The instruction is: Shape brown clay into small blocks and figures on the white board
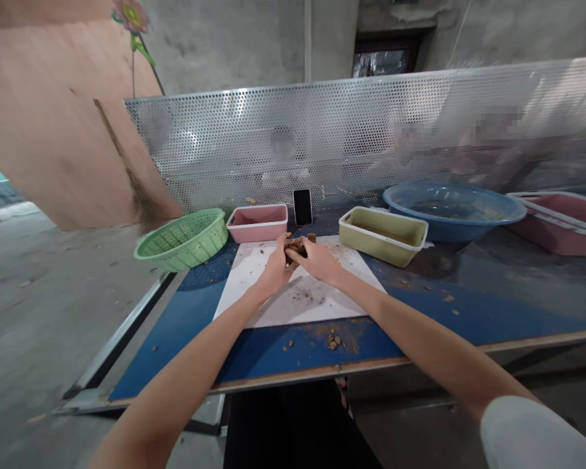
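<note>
Both my hands are closed around a brown clay-like lump (297,250) just above the far part of a white board (273,306). My left hand (275,266) grips its left side, and my right hand (318,258) presses on it from the right with bent fingers. Much of the lump is hidden by the fingers. Another small brown piece (312,238) shows just behind my right hand. Dark smudges and brown crumbs lie on the board, which rests flat on the blue tabletop (176,345).
Behind the board stand a pink basin (258,223), a phone (303,207) and an olive-green basin (383,238). A green basket (183,241) is at the left; a large blue tub (449,212) and stacked pink basins (561,221) stand right. Brown bits (334,340) lie near the front edge.
</note>
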Demonstrator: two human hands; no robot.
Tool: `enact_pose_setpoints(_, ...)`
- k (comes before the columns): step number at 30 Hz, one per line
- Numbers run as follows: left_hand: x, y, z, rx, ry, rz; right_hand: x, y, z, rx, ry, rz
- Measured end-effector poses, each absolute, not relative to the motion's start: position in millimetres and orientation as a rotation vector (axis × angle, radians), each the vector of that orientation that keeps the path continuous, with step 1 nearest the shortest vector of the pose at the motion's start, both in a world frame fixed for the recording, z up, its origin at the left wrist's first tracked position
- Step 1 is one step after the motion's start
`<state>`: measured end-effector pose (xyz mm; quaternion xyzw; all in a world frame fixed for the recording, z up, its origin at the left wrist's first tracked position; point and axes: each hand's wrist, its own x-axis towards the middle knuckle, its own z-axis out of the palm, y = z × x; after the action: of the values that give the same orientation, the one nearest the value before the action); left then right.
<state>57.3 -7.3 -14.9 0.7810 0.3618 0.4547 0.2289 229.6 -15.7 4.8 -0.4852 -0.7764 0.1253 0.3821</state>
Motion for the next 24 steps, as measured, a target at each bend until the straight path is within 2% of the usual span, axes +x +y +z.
enact_pose_setpoints(7, 66.3, -16.2, -11.8, 1.721, 0.840, 1.294, 231.4, -22.1, -7.1, -1.110, -1.828, 0.510)
enact_pose_setpoints(15, 71.8, -22.3, -7.4, 1.538, 1.194, 1.287, 218.3, -26.3, -20.3, -0.965, -1.856, 0.515)
enact_pose_setpoints(24, 78.9, -29.0, 6.1, 1.302, 1.082, 1.171, 216.0, -29.9, -20.0, -0.986, -1.916, 0.545)
